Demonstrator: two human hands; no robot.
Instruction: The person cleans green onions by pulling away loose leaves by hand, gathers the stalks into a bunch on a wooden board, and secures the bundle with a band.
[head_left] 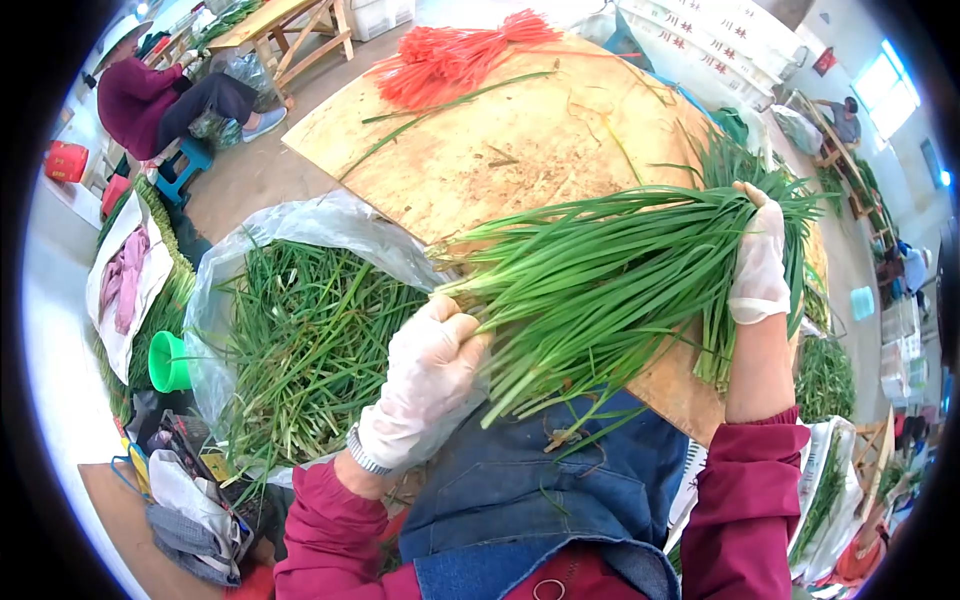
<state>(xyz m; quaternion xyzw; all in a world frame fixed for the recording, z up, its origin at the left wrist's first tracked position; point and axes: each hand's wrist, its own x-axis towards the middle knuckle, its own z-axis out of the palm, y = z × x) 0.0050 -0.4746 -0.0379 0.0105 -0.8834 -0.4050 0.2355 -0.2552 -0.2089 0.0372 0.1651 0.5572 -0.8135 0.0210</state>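
Green leaf bunch (610,280) is being held over the near right part of a wooden board (440,175), its pale ends being pointed left and its leafy tips right. Stalks at the pale end are being gripped by the gloved left hand (425,365), whose fingers are being curled nearly into a fist. The leafy end is being clasped by the gloved right hand (763,255), its fingers being bent part-way over the leaves. The board's near edge is being partly hidden by the bunch, while its far side is being taken up by a heap of red strips (465,60). Just left of the board, a clear plastic bag (208,275) is being filled out by loose greens (310,340), and a green cup (170,361) is being crowded by the bag's left side. At the far left, a blue stool (183,165) is being sat on by a person (135,95). On white boxes (700,48) at the far right, the red characters 川林 are being displayed repeatedly
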